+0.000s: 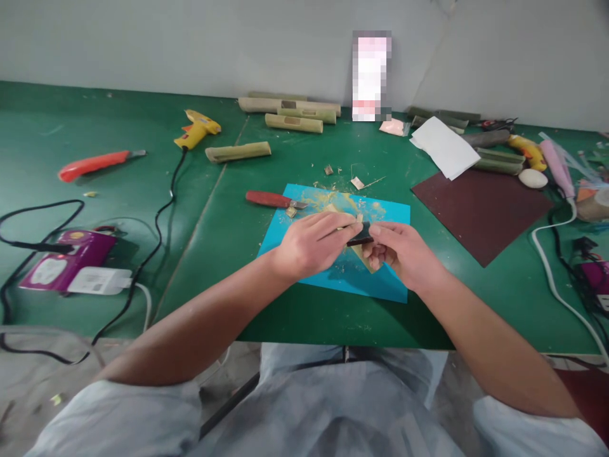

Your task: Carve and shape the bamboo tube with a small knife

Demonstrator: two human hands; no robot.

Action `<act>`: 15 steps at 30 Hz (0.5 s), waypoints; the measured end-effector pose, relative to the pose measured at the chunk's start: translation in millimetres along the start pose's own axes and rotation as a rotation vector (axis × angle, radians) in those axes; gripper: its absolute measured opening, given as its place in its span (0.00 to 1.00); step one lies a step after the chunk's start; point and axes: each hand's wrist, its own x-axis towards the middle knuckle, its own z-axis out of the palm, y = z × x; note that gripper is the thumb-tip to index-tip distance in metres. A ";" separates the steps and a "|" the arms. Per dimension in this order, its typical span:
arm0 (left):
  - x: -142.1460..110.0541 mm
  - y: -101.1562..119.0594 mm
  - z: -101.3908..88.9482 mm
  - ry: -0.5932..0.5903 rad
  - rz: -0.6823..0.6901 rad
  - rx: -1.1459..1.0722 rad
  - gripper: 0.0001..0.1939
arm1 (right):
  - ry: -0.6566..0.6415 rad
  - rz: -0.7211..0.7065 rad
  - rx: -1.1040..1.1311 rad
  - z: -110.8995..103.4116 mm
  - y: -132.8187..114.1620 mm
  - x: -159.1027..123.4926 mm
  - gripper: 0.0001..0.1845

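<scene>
Over a blue sheet [380,285] strewn with yellowish dust, my two hands meet. My left hand [314,244] is closed, its fingers over a pale bamboo piece [332,208] that slants beneath both hands. My right hand [402,251] pinches a small dark strip [360,235], which looks like folded sandpaper, between thumb and curled fingers. The left fingertips touch that strip too, and much of the bamboo is hidden. A red-handled knife [269,199] lies at the sheet's upper left edge, its blade over the sheet.
Bamboo lengths [294,123] lie near the wall, below a blurred upright screen [371,76]. On the left are a yellow glue gun [197,130], a red cutter [95,166] and a purple box [71,257] with cables. A brown sheet [480,212] and white paper [445,147] lie right.
</scene>
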 end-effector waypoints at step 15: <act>11.2 20.3 0.4 0.068 -0.619 -0.498 0.10 | 0.076 -0.149 -0.161 4.0 -1.2 1.4 0.15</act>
